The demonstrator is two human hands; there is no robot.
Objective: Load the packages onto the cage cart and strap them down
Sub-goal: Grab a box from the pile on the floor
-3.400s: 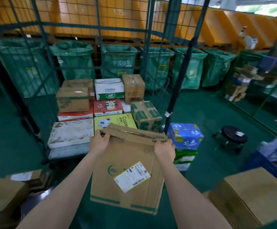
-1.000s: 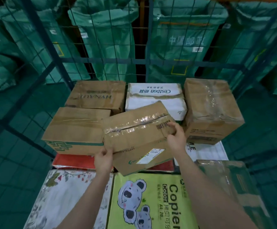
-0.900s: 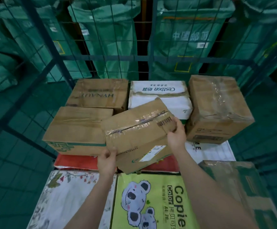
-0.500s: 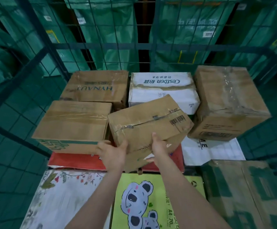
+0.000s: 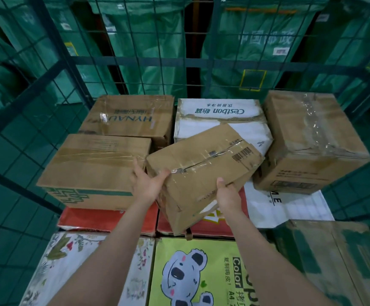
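Near row, bottom layer: white flower-printed flat carton (image 5: 87,268) on the left, lime-green copier-paper carton with a koala (image 5: 201,272) in the middle, green-and-brown cardboard box (image 5: 334,257) on the right.
Middle row, bottom layer: red flat cartons (image 5: 104,217) and a white flat package (image 5: 290,206), partly covered.
Left hand (image 5: 146,184): clasps the near-left corner of the package in hand, thumb on top and fingers along the left side.
Right hand (image 5: 228,195): holds the near face, thumb up. The fingers are tucked below, out of sight.
Package in hand: brown taped cardboard box with a barcode (image 5: 201,168), tilted, near edge low over the red cartons, far corner toward the white box.
Second layer: brown box with green print (image 5: 93,166) on the left, brown HYNAU carton (image 5: 128,115), white Cestbon carton (image 5: 219,115) and tall brown taped box (image 5: 312,140) beyond.
Enclosure: green wire-mesh cage cart (image 5: 135,62), with green mail sacks (image 5: 257,40) behind it.
Progress: loading looks well advanced. This box is not yet seated.
Outstanding: settling it flat, then strapping. No strap is in view.
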